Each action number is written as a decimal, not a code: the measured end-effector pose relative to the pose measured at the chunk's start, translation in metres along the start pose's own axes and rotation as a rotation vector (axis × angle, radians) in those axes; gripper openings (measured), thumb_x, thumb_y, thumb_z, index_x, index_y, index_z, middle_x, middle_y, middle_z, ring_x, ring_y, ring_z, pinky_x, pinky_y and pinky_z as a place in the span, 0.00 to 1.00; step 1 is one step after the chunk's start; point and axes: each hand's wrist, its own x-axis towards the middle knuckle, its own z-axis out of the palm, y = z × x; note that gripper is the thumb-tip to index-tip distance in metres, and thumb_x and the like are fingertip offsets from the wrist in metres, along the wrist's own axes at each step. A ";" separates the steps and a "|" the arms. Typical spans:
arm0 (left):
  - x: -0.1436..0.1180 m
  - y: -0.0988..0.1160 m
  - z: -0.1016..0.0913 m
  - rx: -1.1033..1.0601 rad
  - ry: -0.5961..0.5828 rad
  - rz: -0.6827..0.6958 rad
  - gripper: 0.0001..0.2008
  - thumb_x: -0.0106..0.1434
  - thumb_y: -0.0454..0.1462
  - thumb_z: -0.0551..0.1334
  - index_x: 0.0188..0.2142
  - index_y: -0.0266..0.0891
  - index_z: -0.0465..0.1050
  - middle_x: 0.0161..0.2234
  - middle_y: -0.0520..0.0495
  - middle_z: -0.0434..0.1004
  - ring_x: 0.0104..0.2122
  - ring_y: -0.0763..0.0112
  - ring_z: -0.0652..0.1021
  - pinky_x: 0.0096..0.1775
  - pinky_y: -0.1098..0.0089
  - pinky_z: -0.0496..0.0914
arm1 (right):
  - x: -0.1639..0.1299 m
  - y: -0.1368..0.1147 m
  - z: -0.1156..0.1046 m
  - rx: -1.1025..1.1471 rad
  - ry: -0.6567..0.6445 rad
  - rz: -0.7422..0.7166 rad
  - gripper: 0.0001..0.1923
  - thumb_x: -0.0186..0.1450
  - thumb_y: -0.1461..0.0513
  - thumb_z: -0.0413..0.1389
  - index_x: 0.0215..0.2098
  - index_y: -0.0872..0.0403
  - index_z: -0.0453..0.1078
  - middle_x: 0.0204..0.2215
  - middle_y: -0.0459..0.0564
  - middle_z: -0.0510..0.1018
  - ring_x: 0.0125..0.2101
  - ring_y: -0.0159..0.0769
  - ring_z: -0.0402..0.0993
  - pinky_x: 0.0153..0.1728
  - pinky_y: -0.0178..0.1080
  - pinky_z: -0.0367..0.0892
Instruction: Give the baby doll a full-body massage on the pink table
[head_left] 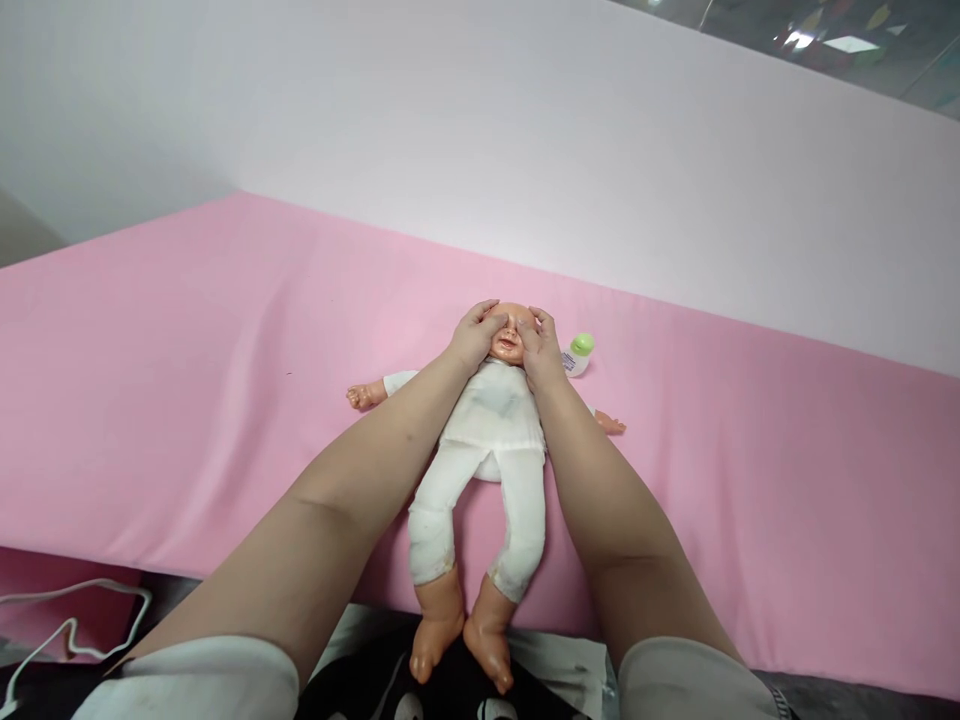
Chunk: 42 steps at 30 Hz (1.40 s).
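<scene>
A baby doll (491, 410) in a white cloth suit lies on its back, its bare feet toward me at the near edge of the pink padded surface. My left hand (474, 335) cups one side of the doll's head, with the thumb across the face by the eye. On the other side, my right hand (541, 347) grips the head the same way, thumb by the other eye. Both hands cover the doll's eyes. Its arms stretch out sideways, partly hidden behind my forearms. Just right of my right hand lies a small clear bottle (578, 355) with a green cap.
The pink padded surface (712, 480) runs along a white wall (450, 130). Glass (810, 40) with reflections shows at the top right. A white cable (71, 625) hangs at the lower left. Below the near edge are shoes (495, 709) and dark clothing.
</scene>
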 end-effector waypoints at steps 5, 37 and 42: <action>0.002 0.003 -0.002 -0.070 -0.007 -0.079 0.27 0.60 0.38 0.68 0.59 0.36 0.76 0.51 0.39 0.83 0.51 0.57 0.83 0.60 0.55 0.75 | -0.003 -0.002 0.002 0.176 0.008 0.050 0.31 0.64 0.47 0.66 0.62 0.44 0.68 0.56 0.49 0.80 0.58 0.44 0.79 0.65 0.54 0.72; 0.001 0.005 0.000 -0.061 0.046 -0.068 0.29 0.61 0.37 0.67 0.62 0.35 0.76 0.56 0.38 0.83 0.57 0.53 0.82 0.63 0.55 0.74 | 0.005 0.005 0.005 0.091 0.026 0.025 0.29 0.65 0.45 0.63 0.60 0.46 0.68 0.56 0.49 0.79 0.57 0.44 0.78 0.66 0.54 0.71; -0.002 0.011 -0.004 -0.140 0.051 -0.141 0.31 0.60 0.34 0.64 0.64 0.36 0.75 0.57 0.38 0.82 0.58 0.52 0.82 0.62 0.55 0.75 | -0.004 -0.004 0.005 0.225 0.008 0.059 0.32 0.62 0.50 0.64 0.63 0.47 0.69 0.64 0.52 0.76 0.62 0.46 0.76 0.67 0.57 0.69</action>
